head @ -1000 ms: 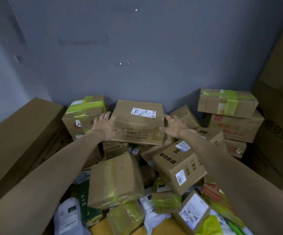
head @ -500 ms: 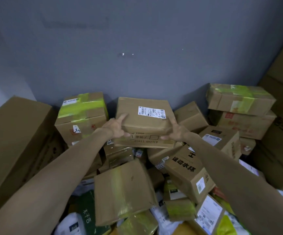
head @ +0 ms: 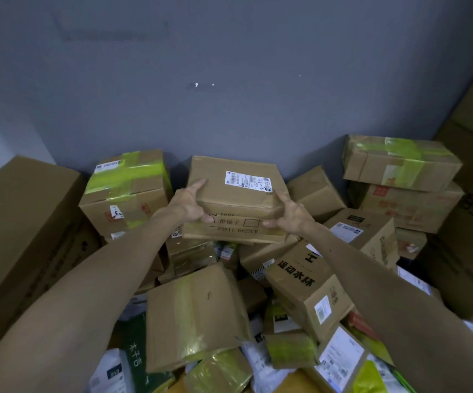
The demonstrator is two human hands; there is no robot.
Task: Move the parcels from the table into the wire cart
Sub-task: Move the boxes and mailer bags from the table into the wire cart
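Observation:
A brown cardboard parcel [head: 229, 191] with a white shipping label on top sits at the back middle of a heap of parcels, near the grey wall. My left hand [head: 188, 205] grips its left front corner, thumb on top and fingers curled under the edge. My right hand [head: 290, 212] grips its right front corner the same way. The parcel's printed front face shows between my hands. No wire cart is in view.
A green-taped box [head: 127, 191] stands left of the held parcel. Stacked boxes [head: 399, 165] rise at the right. A large carton [head: 22, 222] lies along the left side. A box with black characters [head: 303, 282] and several small parcels and mail bags fill the foreground.
Both hands went from resting beside the labelled parcel to gripping its front corners. The parcel now looks tilted and slightly raised toward me.

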